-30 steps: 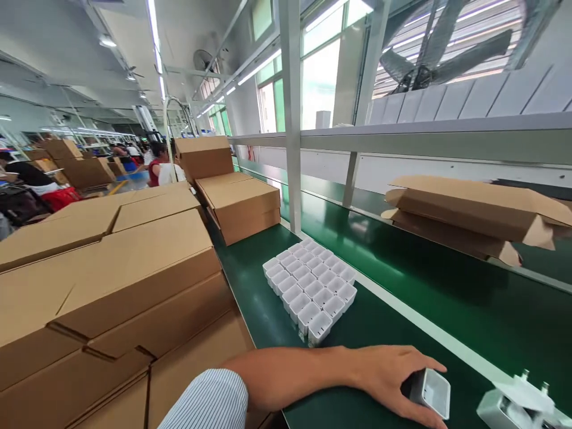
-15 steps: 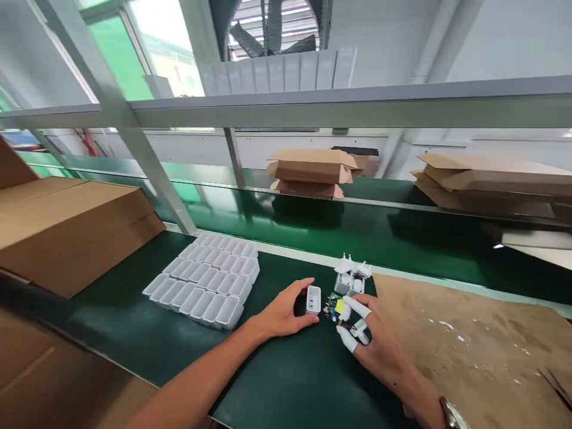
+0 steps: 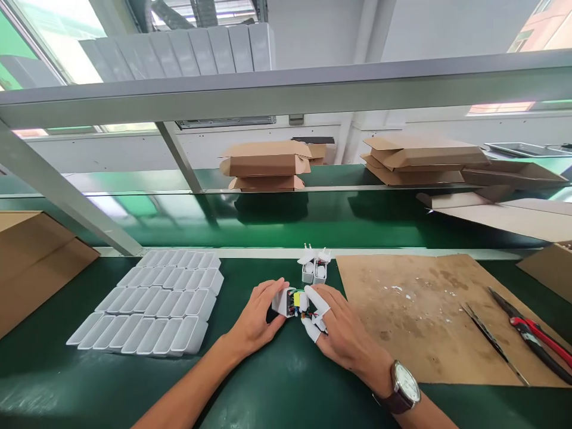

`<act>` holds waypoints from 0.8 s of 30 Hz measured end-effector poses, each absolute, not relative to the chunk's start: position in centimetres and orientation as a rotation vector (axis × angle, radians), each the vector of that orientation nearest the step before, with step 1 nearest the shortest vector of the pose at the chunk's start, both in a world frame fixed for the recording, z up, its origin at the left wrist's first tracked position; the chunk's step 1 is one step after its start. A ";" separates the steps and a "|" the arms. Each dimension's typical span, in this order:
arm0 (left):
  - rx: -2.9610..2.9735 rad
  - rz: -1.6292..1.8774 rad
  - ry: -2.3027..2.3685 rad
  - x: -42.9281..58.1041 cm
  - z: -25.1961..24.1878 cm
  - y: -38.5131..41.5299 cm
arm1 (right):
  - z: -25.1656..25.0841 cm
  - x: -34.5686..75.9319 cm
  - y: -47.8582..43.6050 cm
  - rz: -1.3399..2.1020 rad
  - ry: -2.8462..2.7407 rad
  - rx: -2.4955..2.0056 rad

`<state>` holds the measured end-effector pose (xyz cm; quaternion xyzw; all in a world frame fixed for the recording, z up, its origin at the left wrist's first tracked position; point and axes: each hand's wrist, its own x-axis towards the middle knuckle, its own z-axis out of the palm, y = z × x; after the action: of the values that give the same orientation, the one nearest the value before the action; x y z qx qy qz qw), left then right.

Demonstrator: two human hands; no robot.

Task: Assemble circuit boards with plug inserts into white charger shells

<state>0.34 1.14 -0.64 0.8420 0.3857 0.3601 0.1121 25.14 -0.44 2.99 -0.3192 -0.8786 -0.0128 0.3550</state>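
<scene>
Pinching the case (image 3: pixel 281 302) from both sides, the half-curled left hand (image 3: pixel 255 317) seemingly steadies it against the board (image 3: pixel 296 300), which the right hand (image 3: pixel 346 325) grips, fingers (image 3: pixel 318 300) nearly closed.

On the near table (image 3: pixel 250 387), rows of small cases (image 3: pixel 154 307) lie to the left, with a carton (image 3: pixel 40 271) farther left, while the left hand (image 3: pixel 255 319) and right hand (image 3: pixel 346 328) meet near the middle, a case (image 3: pixel 280 302) and circuit board (image 3: pixel 297 300) between them and two plug units (image 3: pixel 308 273) just behind. To the right lies a cardboard sheet (image 3: pixel 379 286), bearing tweezers (image 3: pixel 491 342) and, farther right, pliers (image 3: pixel 529 335). Behind the table runs a belt (image 3: pixel 286 232), and beyond it two stacks of folded boxes (image 3: pixel 268 165) lie left and right on a ledge (image 3: pixel 335 176).
</scene>
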 end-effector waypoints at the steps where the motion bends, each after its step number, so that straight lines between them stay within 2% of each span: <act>1: 2.471 1.048 1.133 0.3 -0.7 1.1 | 3.1 25.1 -0.5 -0.030 -2.274 -0.828; 24: 2.486 1.044 1.173 0.7 -0.3 1.0 | 3.3 25.0 -0.9 -0.075 -2.298 -0.858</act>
<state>0.70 0.98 -0.29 0.8411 0.3970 0.3533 0.1005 24.98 -0.89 3.32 -0.3292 -0.8816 -0.0287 0.3371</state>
